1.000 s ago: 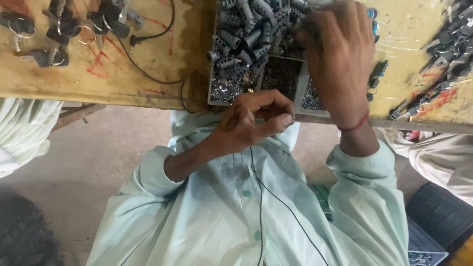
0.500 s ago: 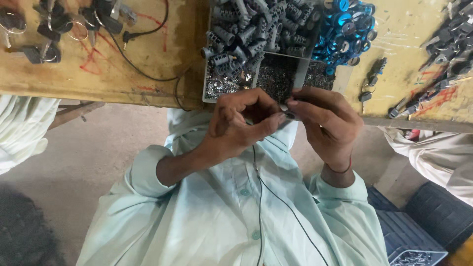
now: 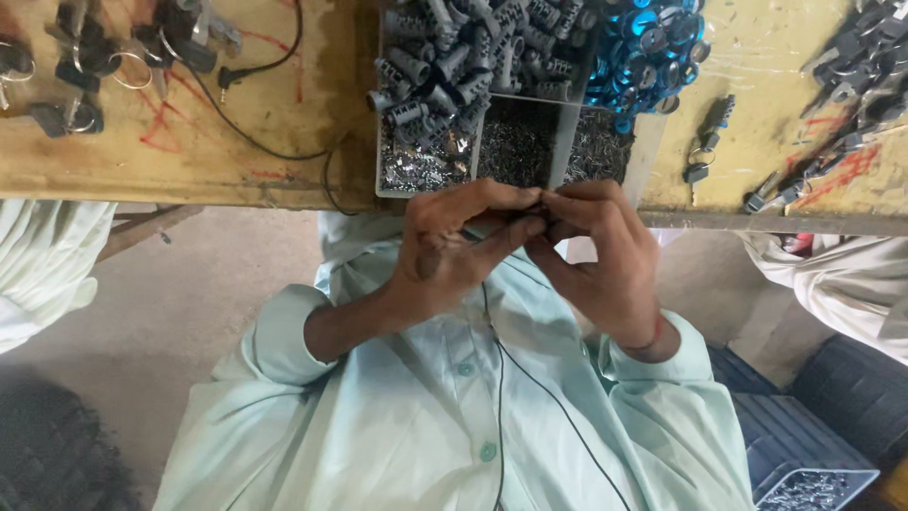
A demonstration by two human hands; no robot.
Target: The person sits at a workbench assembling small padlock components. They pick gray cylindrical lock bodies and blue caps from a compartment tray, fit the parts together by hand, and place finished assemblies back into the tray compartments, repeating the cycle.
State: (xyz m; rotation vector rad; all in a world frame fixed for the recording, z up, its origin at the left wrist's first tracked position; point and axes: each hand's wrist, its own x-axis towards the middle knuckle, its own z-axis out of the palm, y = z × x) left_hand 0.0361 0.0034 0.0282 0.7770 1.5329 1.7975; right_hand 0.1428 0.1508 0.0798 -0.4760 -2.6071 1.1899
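My left hand (image 3: 445,251) and my right hand (image 3: 596,260) meet fingertip to fingertip just below the table edge, above my pale green shirt. Both pinch a small dark part (image 3: 534,210) between thumbs and forefingers; most of it is hidden by the fingers. Directly beyond the hands stands a compartment tray (image 3: 564,142). It holds grey ribbed cylinders (image 3: 463,57), small shiny metal pieces (image 3: 416,170) and blue round caps (image 3: 643,47).
The worn wooden table (image 3: 284,142) carries keys and key rings (image 3: 66,85) at far left, a black cable (image 3: 255,132), and dark key parts (image 3: 851,66) at right. Other people's pale clothing shows at both sides. A dark crate (image 3: 813,445) with metal bits sits lower right.
My right hand has drawn back from the tray and come down to my left hand. Both hands now press together on the small part, slightly nearer the table edge.
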